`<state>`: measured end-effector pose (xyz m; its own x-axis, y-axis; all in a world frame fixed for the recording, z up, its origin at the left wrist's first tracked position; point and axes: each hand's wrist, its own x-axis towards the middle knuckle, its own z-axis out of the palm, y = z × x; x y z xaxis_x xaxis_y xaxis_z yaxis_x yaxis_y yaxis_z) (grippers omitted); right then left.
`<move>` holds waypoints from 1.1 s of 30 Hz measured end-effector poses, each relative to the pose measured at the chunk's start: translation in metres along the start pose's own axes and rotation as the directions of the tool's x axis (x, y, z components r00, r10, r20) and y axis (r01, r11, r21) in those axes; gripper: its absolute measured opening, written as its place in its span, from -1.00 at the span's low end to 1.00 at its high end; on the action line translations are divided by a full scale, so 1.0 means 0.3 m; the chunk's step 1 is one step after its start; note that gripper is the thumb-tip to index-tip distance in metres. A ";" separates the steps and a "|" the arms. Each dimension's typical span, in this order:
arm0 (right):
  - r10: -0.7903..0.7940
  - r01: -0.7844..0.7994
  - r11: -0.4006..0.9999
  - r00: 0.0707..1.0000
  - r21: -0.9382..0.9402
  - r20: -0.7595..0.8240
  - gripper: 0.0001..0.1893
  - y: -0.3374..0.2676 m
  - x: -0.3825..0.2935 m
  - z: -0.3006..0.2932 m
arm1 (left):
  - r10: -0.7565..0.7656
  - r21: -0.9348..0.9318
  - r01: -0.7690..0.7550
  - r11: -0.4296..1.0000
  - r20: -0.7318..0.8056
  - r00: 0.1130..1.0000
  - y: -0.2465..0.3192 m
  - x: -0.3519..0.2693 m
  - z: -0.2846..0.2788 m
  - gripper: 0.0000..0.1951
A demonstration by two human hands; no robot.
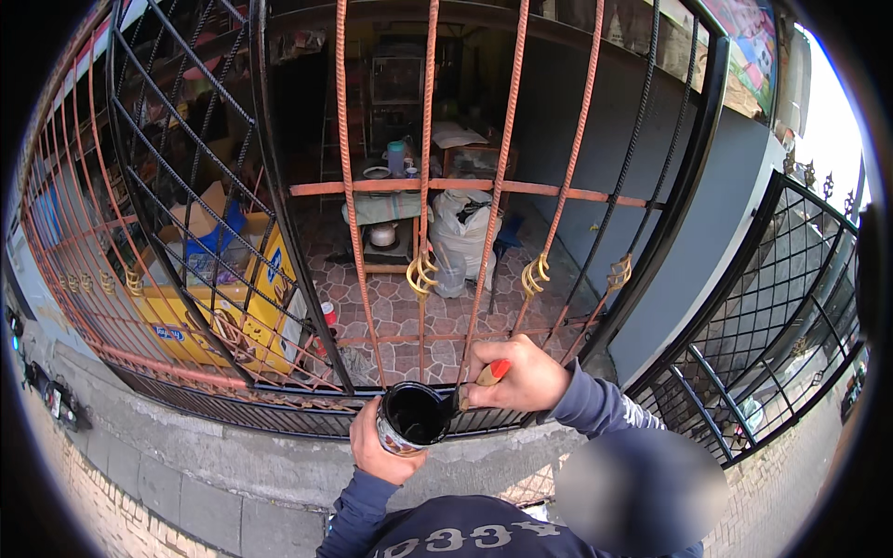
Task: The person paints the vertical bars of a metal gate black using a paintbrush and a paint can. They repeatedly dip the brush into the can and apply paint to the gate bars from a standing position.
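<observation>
My left hand [384, 446] is wrapped around a small open can of black paint [417, 418], held upright at chest height. In my right hand [520, 373] is a paintbrush [494, 374] with a wooden, red-tipped handle. Its dark bristles are at the right rim of the can; whether they touch the rim I cannot tell. Straight ahead stands a metal window grille of twisted bars. Several middle bars [427, 104] are reddish-brown, while the right-hand bars [631, 139] and the frame [698, 132] are black. A reddish-brown crossbar [446, 185] runs across them, and gold ornaments [536, 275] sit low on some bars.
Left, a black diagonal lattice panel [188, 139] fronts a yellow chest freezer [216, 328]. Behind the bars are a white sack [460, 230] and a kettle [383, 235] on a tiled floor. A concrete ledge [279, 460] runs below; a black gate [760, 314] stands right.
</observation>
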<state>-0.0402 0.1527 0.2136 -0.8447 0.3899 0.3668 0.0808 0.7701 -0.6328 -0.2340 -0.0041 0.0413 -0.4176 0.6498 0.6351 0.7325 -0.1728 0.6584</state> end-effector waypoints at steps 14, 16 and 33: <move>0.112 -0.103 0.991 0.987 0.087 -0.111 -0.77 0.069 -0.120 -0.071 | 0.005 -0.059 0.005 0.998 0.169 0.986 0.005 0.080 0.099 0.22; 0.118 -0.115 0.993 0.980 0.026 -0.161 -0.77 0.074 -0.134 -0.091 | 0.019 -0.085 -0.004 0.996 0.172 0.985 0.011 0.095 0.117 0.22; 0.336 -0.234 0.915 0.894 0.330 -0.297 -0.80 0.164 -0.354 -0.344 | 0.007 -0.195 0.019 0.981 0.135 0.991 0.230 0.105 0.331 0.16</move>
<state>0.1081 0.2014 0.2139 -0.5709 0.7572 0.3175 0.0975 0.4465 -0.8894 -0.1433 0.0780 0.0667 -0.3360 0.7422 0.5799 0.6053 -0.3015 0.7367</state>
